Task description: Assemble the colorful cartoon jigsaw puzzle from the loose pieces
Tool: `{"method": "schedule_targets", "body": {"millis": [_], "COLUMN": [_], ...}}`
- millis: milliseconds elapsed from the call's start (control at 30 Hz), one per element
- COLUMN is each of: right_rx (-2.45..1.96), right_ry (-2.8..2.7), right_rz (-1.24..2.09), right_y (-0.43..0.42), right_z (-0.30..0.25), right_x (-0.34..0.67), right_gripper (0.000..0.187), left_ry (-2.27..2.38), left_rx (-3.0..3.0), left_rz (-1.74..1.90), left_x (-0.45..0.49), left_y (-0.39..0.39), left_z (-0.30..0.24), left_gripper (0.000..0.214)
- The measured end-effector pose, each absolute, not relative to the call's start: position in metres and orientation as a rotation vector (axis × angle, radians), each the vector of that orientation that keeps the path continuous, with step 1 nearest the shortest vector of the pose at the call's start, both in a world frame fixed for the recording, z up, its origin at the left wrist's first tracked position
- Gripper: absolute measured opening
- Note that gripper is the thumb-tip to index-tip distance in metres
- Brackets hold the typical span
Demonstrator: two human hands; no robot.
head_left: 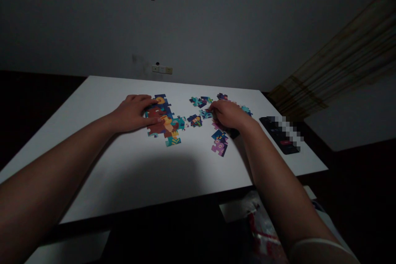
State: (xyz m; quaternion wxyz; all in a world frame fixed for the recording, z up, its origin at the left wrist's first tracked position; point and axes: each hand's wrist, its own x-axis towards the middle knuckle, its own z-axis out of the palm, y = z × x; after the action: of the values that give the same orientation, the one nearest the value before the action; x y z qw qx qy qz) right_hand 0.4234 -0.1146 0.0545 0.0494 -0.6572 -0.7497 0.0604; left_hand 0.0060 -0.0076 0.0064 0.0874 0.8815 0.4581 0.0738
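Observation:
My left hand (pixel 135 112) lies flat at the left side of a joined puzzle section (pixel 167 126) with a brown animal on it, thumb and fingers spread over its edge. My right hand (pixel 227 114) has its fingertips pinched at the edge of a light-blue puzzle piece (pixel 205 114) on the table. Between the two hands lies a dark puzzle piece (pixel 194 121) with bright shapes. Other loose pieces are around my right hand: teal and dark ones (pixel 200 101) beyond it, and pink-purple ones (pixel 219 145) nearer me. Some pieces are partly hidden beneath my right hand.
A white table (pixel 148 177) carries everything. At its right side lies a black flat item (pixel 280 135), partly blurred out. Wall sockets (pixel 162 69) show on the grey wall behind. A curtain (pixel 312 78) hangs at the right, and a plastic bag (pixel 262 222) sits below the front edge.

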Motion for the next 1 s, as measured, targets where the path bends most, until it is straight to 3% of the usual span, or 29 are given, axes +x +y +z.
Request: {"method": "schedule_targets", "body": {"millis": [467, 633, 1000], "right_rx": [-1.907, -1.725, -1.746], "right_ry": [-2.276, -2.390, -2.329], "right_rz": [0.165, 0.287, 0.318], "right_y": [-0.116, -0.113, -0.110], "right_z": [0.054, 0.045, 0.039], "right_x": [0.422, 0.423, 0.423], "right_gripper": [0.044, 0.054, 0.027], "left_ry": [1.311, 1.336, 1.322], "left_rx": [2.616, 2.609, 2.578], "left_rz": [0.250, 0.228, 0.278], "left_x": [0.006, 0.007, 0.006], "left_y": [-0.006, -0.010, -0.008], "left_z": [0.006, 0.010, 0.004], "left_gripper": [0.111, 0.108, 0.111]}}
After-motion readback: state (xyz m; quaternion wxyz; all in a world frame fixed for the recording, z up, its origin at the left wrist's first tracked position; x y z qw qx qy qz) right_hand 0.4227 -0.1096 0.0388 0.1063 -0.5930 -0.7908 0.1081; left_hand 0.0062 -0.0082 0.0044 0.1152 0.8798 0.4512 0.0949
